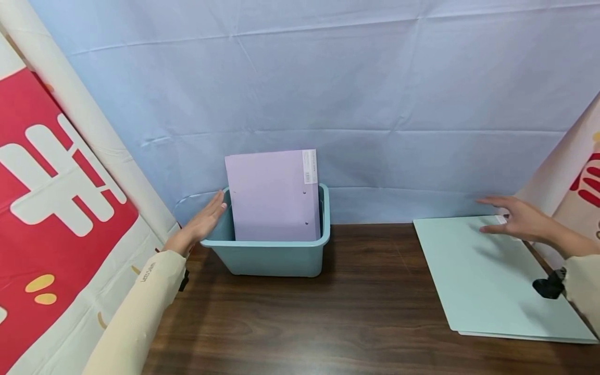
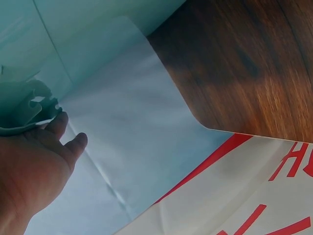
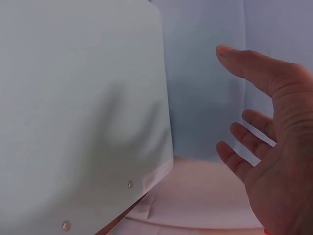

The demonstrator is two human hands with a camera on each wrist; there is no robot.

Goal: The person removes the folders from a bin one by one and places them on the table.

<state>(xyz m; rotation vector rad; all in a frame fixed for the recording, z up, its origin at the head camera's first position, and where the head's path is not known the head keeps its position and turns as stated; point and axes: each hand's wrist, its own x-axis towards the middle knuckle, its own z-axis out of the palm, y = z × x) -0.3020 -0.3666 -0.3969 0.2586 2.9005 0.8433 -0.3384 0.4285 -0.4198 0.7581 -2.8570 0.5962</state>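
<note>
My left hand (image 1: 206, 219) is at the left rim of a blue-green plastic bin (image 1: 276, 260). In the left wrist view its fingers (image 2: 76, 147) reach along the bin's edge, and part of the hand is hidden there. Purple file folders (image 1: 276, 198) with a white label stand upright in the bin, leaning on its back. My right hand (image 1: 525, 221) hovers over the far right corner of flat mint-green folders (image 1: 492, 276), thumb and fingers spread. The right wrist view shows that hand (image 3: 279, 147) holding nothing, its shadow on the top folder.
Dark brown wood tabletop (image 1: 365, 302) lies between the bin and the mint folders. A pale blue cloth (image 1: 351, 104) hangs behind the table. Red-and-white printed cloth (image 1: 61, 198) borders the left side, and another printed cloth (image 1: 581, 192) the right.
</note>
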